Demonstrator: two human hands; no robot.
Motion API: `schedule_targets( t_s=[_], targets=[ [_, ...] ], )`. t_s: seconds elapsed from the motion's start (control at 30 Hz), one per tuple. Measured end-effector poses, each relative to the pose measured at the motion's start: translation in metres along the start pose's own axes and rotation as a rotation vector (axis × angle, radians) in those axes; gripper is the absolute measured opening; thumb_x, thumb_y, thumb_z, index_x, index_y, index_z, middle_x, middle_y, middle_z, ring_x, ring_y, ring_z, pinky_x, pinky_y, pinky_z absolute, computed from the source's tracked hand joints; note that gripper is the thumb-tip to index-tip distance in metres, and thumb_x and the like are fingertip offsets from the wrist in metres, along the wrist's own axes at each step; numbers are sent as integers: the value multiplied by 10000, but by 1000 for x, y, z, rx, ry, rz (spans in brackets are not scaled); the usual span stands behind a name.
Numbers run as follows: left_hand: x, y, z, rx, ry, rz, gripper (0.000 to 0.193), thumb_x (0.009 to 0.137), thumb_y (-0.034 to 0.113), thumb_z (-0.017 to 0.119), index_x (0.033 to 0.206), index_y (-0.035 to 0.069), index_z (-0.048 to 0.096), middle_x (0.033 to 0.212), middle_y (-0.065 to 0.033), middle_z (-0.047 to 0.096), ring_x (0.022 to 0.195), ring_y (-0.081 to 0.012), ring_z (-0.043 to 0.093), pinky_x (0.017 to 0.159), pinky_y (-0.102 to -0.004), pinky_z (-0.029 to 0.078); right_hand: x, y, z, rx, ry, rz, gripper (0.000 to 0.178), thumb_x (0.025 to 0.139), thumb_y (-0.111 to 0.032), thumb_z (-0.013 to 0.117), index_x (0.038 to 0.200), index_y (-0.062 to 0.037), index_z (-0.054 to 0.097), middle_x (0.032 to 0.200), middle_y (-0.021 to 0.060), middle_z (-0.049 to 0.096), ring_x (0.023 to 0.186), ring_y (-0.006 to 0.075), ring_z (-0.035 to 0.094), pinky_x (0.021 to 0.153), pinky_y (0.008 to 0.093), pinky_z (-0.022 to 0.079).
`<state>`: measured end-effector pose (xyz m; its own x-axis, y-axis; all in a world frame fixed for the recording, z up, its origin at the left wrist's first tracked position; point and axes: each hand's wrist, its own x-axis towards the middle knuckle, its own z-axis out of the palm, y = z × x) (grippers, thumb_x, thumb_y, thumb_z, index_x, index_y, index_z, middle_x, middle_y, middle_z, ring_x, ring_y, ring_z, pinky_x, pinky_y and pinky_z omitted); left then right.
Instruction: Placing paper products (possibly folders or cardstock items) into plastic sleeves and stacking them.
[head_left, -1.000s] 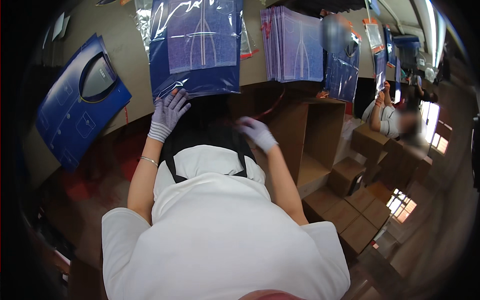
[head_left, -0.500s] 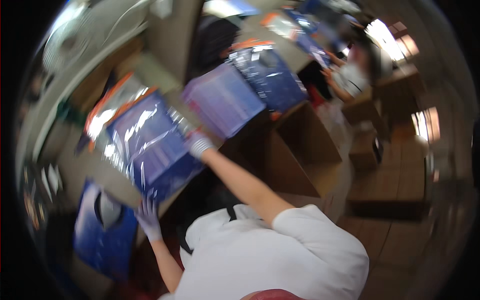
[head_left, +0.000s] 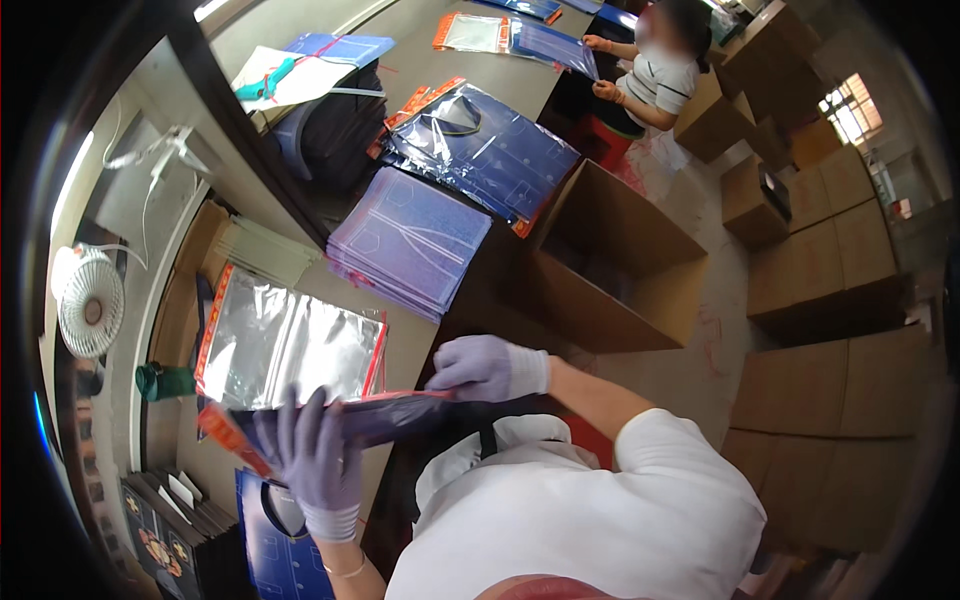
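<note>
A flat blue pack in a clear bag with an orange strip is tipped up, nearly edge-on, at the table's near edge. My right hand, in a pale lilac glove, is closed on its right end. My left hand, gloved alike, has its fingers spread against the pack's left part, by the orange strip. Just beyond lies a pile of clear bags with orange edges. A stack of denim-print sheets sits farther along the table. Below my left hand is a blue denim-print pack with a collar-shaped opening.
Bagged blue packs lie farther up the table. An open cardboard box stands beside it. Closed cartons line the right. A co-worker handles a bagged pack. A small fan is at left.
The bagged blue pack has been lifted off the pile of clear bags and tipped toward me. My right hand has drawn back and gripped its end; my left hand has risen against it.
</note>
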<state>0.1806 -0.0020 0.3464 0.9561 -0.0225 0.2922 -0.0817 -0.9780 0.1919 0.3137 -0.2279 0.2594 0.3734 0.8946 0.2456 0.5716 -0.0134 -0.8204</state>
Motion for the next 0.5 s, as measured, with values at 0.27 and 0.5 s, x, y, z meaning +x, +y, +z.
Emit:
schedule_targets(
  t_s=[0.27,0.5],
  targets=[
    [146,70,69,-391,-49,204,167,647,58,633,809,73,594,756,-69,594,708,-258,568,694,-396,432,-55,1,-220,-747,104,101,145,683,-160,671,810,-103,630,728,61,569,684,246,553,631,350,434],
    [297,115,172,-933,59,-209,130,718,11,655,842,1,619,666,-53,602,570,-133,553,568,-242,442,-192,147,-406,-424,1287,616,266,842,-331,585,905,-74,612,750,59,632,649,197,611,661,329,501]
  ],
)
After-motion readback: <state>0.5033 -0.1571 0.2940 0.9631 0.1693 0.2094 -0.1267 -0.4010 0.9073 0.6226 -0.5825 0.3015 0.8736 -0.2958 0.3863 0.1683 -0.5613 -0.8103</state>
